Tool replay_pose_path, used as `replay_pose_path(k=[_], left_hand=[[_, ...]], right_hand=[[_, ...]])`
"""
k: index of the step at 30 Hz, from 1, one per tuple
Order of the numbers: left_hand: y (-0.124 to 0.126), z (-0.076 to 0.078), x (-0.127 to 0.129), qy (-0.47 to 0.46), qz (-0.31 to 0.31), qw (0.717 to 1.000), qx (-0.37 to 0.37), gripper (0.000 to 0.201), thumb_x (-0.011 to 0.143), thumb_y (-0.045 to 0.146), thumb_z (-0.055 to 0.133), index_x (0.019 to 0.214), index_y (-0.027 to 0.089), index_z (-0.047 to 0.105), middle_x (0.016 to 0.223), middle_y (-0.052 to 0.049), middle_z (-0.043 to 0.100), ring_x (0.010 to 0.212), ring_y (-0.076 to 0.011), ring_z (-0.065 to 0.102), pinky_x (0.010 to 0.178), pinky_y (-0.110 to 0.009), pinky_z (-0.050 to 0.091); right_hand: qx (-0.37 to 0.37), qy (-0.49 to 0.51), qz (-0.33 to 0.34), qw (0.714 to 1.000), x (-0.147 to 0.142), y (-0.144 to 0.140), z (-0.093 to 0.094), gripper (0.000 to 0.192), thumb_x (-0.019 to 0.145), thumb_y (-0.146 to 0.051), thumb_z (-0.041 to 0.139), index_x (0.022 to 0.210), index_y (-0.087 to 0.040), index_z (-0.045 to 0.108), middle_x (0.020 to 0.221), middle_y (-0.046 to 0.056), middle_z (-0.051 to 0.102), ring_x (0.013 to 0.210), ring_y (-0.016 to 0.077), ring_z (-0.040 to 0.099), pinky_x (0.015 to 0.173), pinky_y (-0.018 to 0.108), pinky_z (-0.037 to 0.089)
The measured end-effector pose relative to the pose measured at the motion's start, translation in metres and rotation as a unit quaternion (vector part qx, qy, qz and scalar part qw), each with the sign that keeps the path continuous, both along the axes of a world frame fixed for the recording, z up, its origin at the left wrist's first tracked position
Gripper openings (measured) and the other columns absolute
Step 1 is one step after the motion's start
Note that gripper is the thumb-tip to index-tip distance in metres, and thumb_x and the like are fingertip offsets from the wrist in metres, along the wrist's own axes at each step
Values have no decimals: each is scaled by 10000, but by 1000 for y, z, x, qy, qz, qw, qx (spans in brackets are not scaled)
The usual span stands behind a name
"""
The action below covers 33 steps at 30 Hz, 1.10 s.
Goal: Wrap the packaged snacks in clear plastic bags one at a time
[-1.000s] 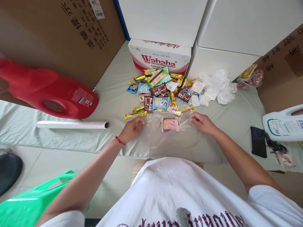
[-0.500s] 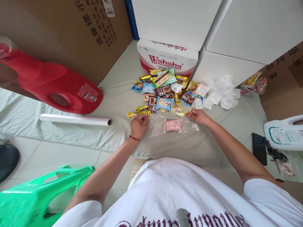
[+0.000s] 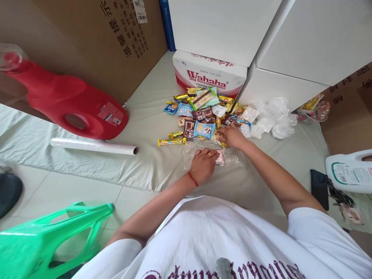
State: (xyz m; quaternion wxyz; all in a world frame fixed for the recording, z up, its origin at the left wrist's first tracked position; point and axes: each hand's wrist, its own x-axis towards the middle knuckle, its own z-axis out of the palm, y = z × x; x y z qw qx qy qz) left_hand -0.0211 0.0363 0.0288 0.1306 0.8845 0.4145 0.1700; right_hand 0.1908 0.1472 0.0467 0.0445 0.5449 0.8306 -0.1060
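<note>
The clear plastic sheet (image 3: 232,157) could slip or bunch under the left hand (image 3: 203,166), which presses flat, fingers together, on the pink snack packet (image 3: 221,157); thin film slides easily on the cloth-covered surface (image 3: 145,116). The right hand (image 3: 232,135), fingers loosely spread, rests on the snack pile (image 3: 200,114) just beyond the packet. The packet is small, flat and pale pink, lying on the crinkled film.
</note>
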Motion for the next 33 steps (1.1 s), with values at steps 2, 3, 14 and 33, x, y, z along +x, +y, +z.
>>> replay_pose_path(k=[2,3,14,33], left_hand=[[14,-9,7,42,10,999,-33,332,979,156,483,1220,238,695,1265,-79,729,1068,-270,580,826,-440,379],[20,-12,8,52,12,998,-40,325,980,153,486,1195,249,709,1257,-73,729,1063,-271,571,820,-441,374],[29,-17,9,71,18,997,-8,289,1013,241,492,1077,263,773,954,-108,663,1025,-293,544,805,-410,369],[17,-29,15,-32,313,949,-2,653,843,405,707,1394,107,524,1270,-235,613,1185,-390,572,989,-494,434]], right_hand=[[-40,-34,-22,998,-9,11,-4,435,928,-469,655,1219,-147,696,1117,159,729,1053,323,635,875,364,451],[-50,-43,-36,997,-11,14,-5,418,917,-456,672,1209,-159,699,1080,143,744,1007,305,659,830,340,450],[18,38,70,997,-5,16,1,314,946,-413,625,1115,-185,758,1101,133,687,1032,284,565,865,345,386],[-24,236,199,951,-6,-72,-9,251,1064,-304,432,1086,-210,664,1321,112,656,1087,201,658,851,308,519]])
